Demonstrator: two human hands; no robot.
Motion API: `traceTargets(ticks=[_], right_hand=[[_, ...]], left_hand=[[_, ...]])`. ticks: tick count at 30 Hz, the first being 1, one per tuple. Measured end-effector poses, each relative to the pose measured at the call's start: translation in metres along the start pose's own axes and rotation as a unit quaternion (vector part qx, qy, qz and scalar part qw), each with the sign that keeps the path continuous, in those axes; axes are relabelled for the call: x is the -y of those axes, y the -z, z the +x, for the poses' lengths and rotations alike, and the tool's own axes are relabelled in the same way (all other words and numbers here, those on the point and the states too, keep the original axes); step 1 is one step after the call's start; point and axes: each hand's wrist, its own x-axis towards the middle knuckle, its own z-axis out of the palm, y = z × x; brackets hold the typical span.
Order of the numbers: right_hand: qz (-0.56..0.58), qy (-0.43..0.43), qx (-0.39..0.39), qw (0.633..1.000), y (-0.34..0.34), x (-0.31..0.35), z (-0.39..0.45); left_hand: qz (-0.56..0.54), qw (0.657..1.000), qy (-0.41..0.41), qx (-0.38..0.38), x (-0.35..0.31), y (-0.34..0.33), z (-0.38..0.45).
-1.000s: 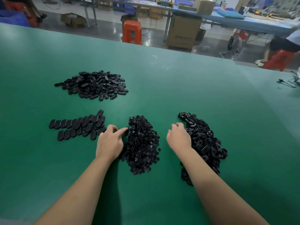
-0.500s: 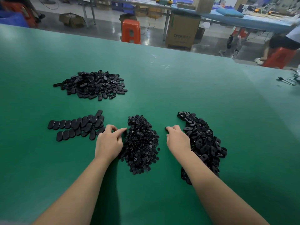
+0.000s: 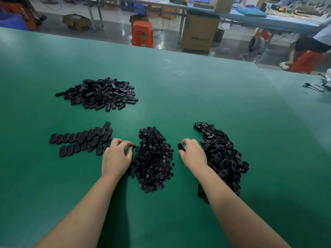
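This was a factory assembly floor. A broad green-matted work table (image 3: 197, 104) bore heaps of identical parts, one heap of small round black plastic pieces (image 3: 154, 158) lying between the left hand (image 3: 116, 158) and the right hand (image 3: 193, 155). Well beyond both hands stood a tall brown cardboard carton (image 3: 198, 34), an orange plastic stool (image 3: 143, 34) on the glossy grey concrete floor (image 3: 114, 33), and a long blue-topped workbench (image 3: 279, 24).

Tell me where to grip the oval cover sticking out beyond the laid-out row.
Pinch the oval cover across its two long sides near its far end, coming from above. It lies flat, that end juts clear of the row, and its narrow width likely suits a fingertip pinch.
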Motion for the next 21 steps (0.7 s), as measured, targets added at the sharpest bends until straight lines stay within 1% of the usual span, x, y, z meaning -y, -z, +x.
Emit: traceTargets(ticks=[2, 5, 8, 10, 12, 15, 18, 21], right_hand=[[0.001, 0.01, 0.005, 1.0, 0.0, 0.001, -0.001], [0.042, 0.007, -0.041, 0.998, 0.001, 0.001, -0.005], [0.138, 0.015, -0.067, 0.988, 0.001, 0.001, -0.007], [0.239, 0.012, -0.067, 0.969, 0.001, 0.002, -0.011], [0.336, -0.003, -0.054, 0.94, -0.001, 0.005, -0.019], [0.442, -0.028, -0.048, 0.895, -0.009, 0.008, -0.028], [0.49, -0.037, -0.085, 0.867, -0.019, 0.01, -0.037], [0.494, -0.036, -0.114, 0.861, -0.03, 0.014, -0.044]], left_hand=[[-0.005, 1.0, -0.005, -0.006, 0.0, 0.0, 0.0], [-0.008, 1.0, -0.009, -0.016, 0.0, 0.0, 0.0], [-0.007, 1.0, -0.006, -0.016, 0.0, 0.0, 0.0], [-0.01, 1.0, -0.005, -0.017, 0.0, 0.0, 0.0], [-0.012, 1.0, 0.004, -0.021, 0.0, -0.001, 0.001], [-0.021, 0.999, 0.023, -0.036, -0.002, 0.0, 0.001], [-0.033, 0.998, 0.031, -0.046, -0.004, 0.002, 0.0], [-0.051, 0.997, 0.036, -0.047, -0.005, 0.003, -0.002]])
